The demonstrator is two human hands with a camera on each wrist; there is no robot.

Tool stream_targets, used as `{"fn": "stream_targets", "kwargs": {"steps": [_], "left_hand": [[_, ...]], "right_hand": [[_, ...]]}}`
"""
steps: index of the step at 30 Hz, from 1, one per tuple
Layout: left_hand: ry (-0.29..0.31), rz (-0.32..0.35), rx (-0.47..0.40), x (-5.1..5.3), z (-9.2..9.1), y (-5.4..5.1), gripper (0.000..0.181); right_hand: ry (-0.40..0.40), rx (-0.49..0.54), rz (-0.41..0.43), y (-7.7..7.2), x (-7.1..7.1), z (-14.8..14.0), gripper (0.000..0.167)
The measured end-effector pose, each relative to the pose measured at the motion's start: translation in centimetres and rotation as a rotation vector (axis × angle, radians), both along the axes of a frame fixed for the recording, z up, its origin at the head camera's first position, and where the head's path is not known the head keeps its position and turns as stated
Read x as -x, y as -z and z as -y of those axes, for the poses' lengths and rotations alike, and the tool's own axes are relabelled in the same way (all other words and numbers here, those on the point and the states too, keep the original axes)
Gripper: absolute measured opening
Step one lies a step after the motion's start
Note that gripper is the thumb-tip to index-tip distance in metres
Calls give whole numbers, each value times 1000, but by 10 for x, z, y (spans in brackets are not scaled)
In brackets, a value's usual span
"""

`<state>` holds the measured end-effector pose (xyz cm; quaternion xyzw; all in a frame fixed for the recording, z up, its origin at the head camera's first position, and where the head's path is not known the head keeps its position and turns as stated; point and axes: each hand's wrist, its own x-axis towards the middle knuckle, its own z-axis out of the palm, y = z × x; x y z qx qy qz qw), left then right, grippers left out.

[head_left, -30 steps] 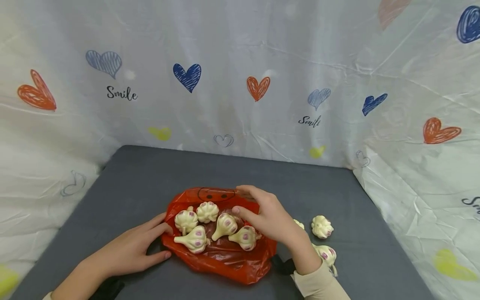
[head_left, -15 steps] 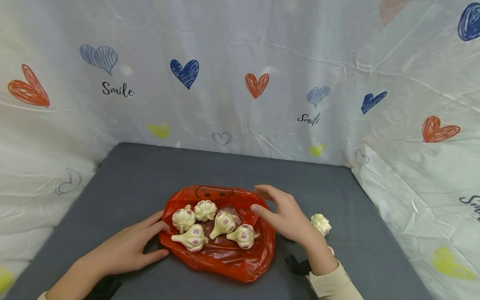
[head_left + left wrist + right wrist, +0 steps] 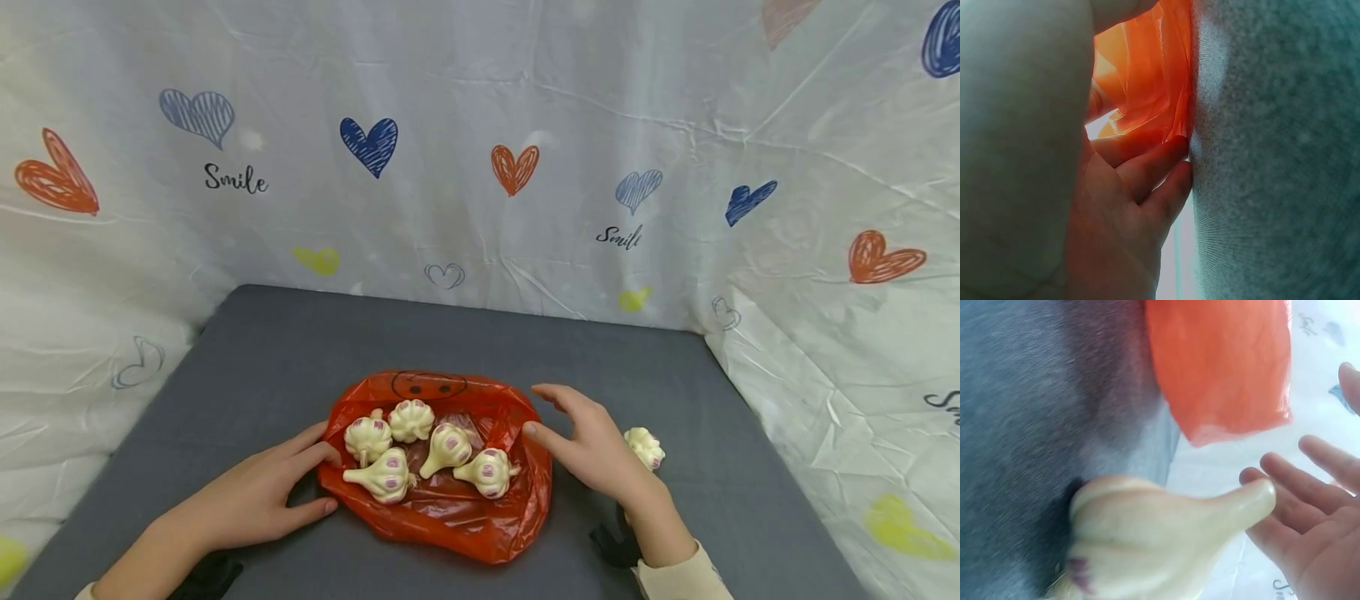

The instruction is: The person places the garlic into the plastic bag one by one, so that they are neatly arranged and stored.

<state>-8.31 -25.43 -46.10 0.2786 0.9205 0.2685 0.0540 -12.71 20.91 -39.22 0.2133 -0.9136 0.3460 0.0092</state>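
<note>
A red plastic bag lies with its mouth spread wide on the table. Several garlic bulbs rest inside it, pale with purple marks. My left hand touches the bag's left side, fingers relaxed; the left wrist view shows its fingers against the red plastic near the tabletop. Just off the bag's right rim, my right hand hovers with fingers spread and nothing in them. Behind that hand sits a loose garlic bulb. A garlic bulb looms close in the right wrist view, beside the open fingers.
Dark grey cloth covers the table. A white curtain printed with hearts and "Smile" hangs behind and along both sides. Black straps show at the wrists.
My right hand has drawn back rightward from over the bag's mouth to beyond its right rim. The left hand stays at the bag's left side, and the bulbs inside keep their places.
</note>
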Motion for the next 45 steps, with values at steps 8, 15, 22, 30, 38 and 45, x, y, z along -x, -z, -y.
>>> {"fn": "stream_targets", "kwargs": {"steps": [8,15,22,30,38,45], "left_hand": [[3,-3,8,2,0,-1,36],[-1,0,13,2,-1,-1,37],[6,-9,13,2,-1,-2,36],[10,-8,5,-1,-2,-4,34],[7,-18,6,0,-2,-2,34],[2,-22,13,0,-2,-2,34]], "right_hand": [[53,-19,109,11,-3,-14,66],[82,-46,132,19,-8,-27,70],[104,-49,150,24,-11,-33,71],[87,-54,160,27,-14,-37,67],[114,-37,167,28,-20,-41,51],[151,-63,181,27,-22,-42,49]]}}
